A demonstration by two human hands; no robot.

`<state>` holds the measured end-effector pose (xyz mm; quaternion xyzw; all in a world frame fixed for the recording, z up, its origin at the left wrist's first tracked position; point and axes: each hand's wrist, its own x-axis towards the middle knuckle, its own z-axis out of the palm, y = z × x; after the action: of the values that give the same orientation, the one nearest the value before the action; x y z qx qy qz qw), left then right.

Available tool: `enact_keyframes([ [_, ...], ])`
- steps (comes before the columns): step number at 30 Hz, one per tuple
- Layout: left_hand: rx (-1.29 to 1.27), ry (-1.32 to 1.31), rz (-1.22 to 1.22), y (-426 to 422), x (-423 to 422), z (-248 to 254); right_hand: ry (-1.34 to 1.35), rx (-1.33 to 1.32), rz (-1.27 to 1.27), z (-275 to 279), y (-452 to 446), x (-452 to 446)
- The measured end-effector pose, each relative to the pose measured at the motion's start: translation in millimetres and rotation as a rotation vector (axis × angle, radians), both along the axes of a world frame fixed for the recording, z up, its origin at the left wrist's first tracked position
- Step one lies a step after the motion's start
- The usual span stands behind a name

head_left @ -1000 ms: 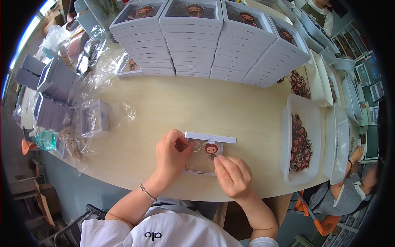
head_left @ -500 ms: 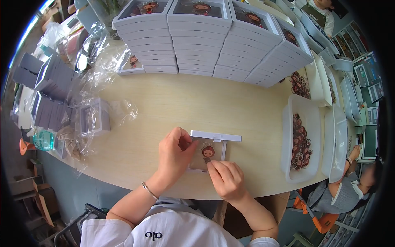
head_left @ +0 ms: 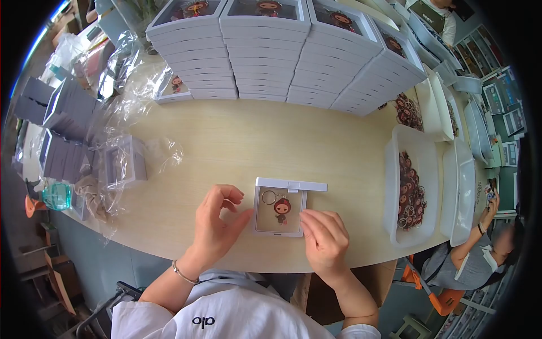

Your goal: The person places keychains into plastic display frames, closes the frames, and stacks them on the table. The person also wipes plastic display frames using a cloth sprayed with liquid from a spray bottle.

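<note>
A white-framed clear case (head_left: 265, 232) lies on the wooden table, its white lid (head_left: 291, 185) raised along the far edge. Inside, a red-haired figure keychain (head_left: 282, 210) lies flat with its metal ring at the upper left. Just left of the case is my left hand (head_left: 219, 223), its thumb and fingers apart and nothing between them. My right hand (head_left: 326, 236) is at the case's right edge, thumb and index finger close together at the frame; whether they pinch it is hard to make out.
Tall stacks of white cases (head_left: 262, 56) stand at the back. On the right, a white bin (head_left: 390, 195) holds many keychains, with more bins beyond. Plastic wrap and cases (head_left: 70, 107) cover the left side. A co-worker (head_left: 480, 260) sits at the far right.
My left hand has let go of the keychain ring and moved left, its fingers spreading. My right hand has shifted from the figure to the case's right edge. The keychain now lies in the case.
</note>
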<state>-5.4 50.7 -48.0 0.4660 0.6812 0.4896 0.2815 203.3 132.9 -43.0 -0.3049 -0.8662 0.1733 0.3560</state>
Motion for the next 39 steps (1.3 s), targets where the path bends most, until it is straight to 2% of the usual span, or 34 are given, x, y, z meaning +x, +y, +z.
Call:
enact_keyframes([
  [6, 0.024, 0.193, -0.19, -14.7, 0.8, 4.4, 0.093, -0.204, -0.061, -6.4, 1.3, -2.3],
  [12, 0.043, 0.242, -0.241, -14.8, 1.3, -1.3, -0.007, -0.328, -0.068, -7.9, -8.2, -13.1],
  [39, 0.058, 0.248, -0.239, -14.2, 0.9, -3.9, -0.006, -0.214, -0.038, -15.0, -6.3, -20.2],
])
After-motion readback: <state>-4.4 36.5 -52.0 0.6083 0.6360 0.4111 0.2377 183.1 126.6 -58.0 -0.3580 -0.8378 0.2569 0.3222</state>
